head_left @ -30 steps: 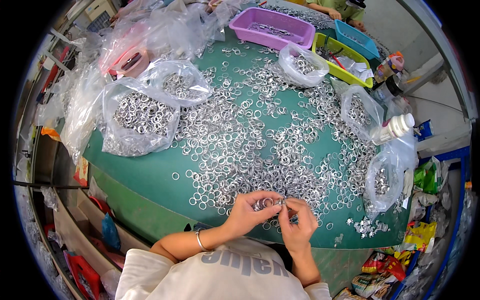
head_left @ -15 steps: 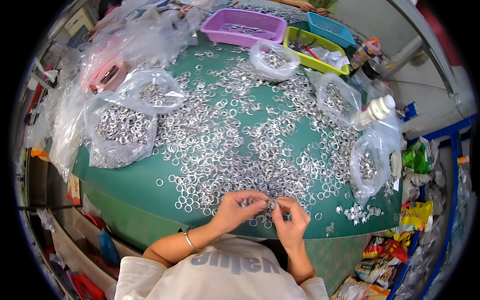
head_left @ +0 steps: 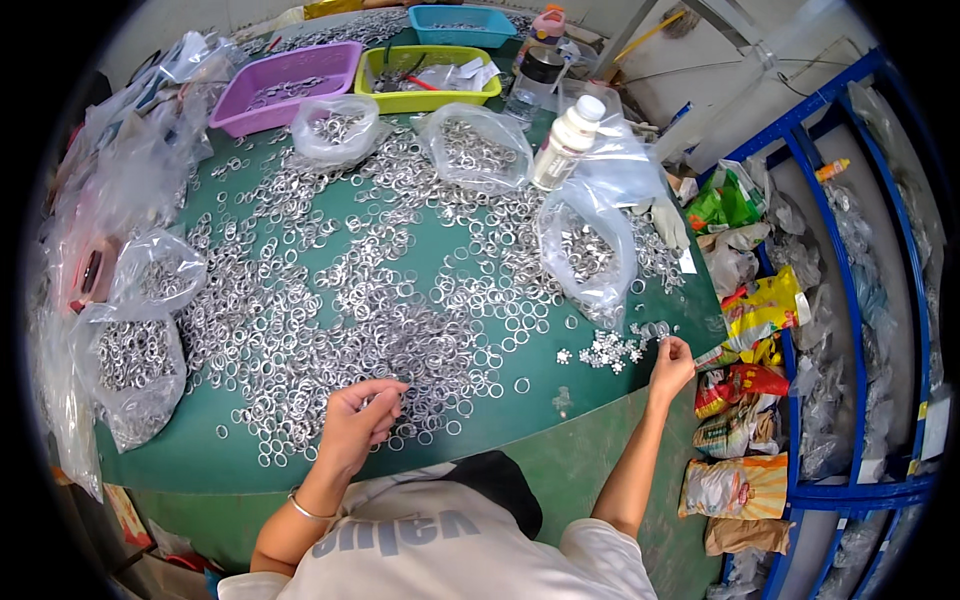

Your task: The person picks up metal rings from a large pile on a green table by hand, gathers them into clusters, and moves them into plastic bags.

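My left hand (head_left: 362, 425) is at the near edge of a broad heap of silvery metal rings (head_left: 370, 345) on the green table. Its fingers are curled together, and what they hold, if anything, is hidden. Reaching out to the far right, my right hand (head_left: 673, 371) is closed in a pinch at the table's right edge. Small round metal pieces (head_left: 655, 330) show right at its fingertips; whether they are gripped or lying there I cannot tell. Just left of them is a small pile of star-like silvery bits (head_left: 610, 350).
Ring-filled clear bags (head_left: 590, 255) stand around the heap, with a white bottle (head_left: 568, 142) and a dark-lidded jar (head_left: 534, 85). Purple (head_left: 235, 122), yellow-green (head_left: 430, 102) and blue (head_left: 462, 36) bins line the back. A blue shelf rack (head_left: 800, 350) with packets stands right.
My right hand has left my left hand and swung right to the small pile of bits. My view has turned right. My left hand remains by the rings.
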### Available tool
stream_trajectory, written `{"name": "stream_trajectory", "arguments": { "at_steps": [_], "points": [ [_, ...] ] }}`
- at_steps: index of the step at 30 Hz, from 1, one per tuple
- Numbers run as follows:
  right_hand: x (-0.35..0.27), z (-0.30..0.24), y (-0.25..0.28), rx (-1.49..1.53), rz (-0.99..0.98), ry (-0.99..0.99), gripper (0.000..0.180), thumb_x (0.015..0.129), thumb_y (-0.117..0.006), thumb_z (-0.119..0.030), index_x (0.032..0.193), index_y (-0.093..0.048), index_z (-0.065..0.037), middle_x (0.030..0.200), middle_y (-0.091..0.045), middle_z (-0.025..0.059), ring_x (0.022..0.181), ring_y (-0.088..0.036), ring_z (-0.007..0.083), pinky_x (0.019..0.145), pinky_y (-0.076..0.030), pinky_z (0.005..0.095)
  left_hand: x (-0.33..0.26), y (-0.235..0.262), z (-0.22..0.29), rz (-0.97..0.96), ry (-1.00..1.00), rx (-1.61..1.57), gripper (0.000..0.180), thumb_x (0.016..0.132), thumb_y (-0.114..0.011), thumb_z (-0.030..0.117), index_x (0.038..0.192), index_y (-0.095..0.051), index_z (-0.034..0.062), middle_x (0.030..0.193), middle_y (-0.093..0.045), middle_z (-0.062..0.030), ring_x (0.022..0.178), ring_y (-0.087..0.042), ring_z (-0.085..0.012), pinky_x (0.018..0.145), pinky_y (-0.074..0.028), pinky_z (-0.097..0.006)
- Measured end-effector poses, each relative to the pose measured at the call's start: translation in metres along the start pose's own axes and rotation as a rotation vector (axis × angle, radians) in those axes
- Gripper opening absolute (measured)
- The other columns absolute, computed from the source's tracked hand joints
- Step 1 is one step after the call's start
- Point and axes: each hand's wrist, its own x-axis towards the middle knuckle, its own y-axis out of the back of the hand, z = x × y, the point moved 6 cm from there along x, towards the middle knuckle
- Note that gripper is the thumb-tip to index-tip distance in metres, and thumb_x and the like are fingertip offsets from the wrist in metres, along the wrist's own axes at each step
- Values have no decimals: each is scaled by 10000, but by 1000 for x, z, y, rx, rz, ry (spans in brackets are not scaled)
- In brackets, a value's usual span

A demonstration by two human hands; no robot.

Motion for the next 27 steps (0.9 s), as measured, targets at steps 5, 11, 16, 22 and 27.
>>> {"name": "stream_trajectory", "arguments": {
  "at_steps": [5,11,16,22,27],
  "points": [
    [13,15,3,-355,-49,-28,142,806,-632,-174,827,-657,-36,717,-648,89,664,-626,264,614,-486,392,-1,0,0,17,-5,15,177,903,-549,103,997,-633,-21,696,-555,-16,467,-365,-15,379,-254,-156],
    [-15,-33,8,-367,39,196,235,860,-568,-179,1039,-575,-26,987,-534,133,969,-506,311,775,-444,404,-1,3,-4,64,76,-125,256,932,-517,208,797,-603,7,603,-463,2,458,-341,-40,371,-233,-162],
    [-97,-147,-45,373,-779,163,209,845,-610,-123,1012,-606,4,935,-622,100,824,-579,159,703,-450,259,11,18,-15,18,125,-385,317,933,-514,282,712,-488,56,586,-402,3,467,-349,-64,362,-225,-171],
    [-140,-247,-131,163,-744,866,526,832,-621,-283,1246,-465,0,1307,-411,221,1240,-343,371,1005,-274,460,10,1,0,71,129,-272,245,912,-510,162,1065,-581,-17,769,-519,-4,567,-405,-55,405,-273,-155],
    [-174,-252,-176,1,-853,937,564,872,-522,-438,1246,-480,-18,1359,-352,239,1304,-247,413,1045,-195,524,9,10,8,120,55,-293,233,899,-492,94,1084,-571,-23,774,-525,-2,597,-415,-61,438,-297,-164]
  ]
}}
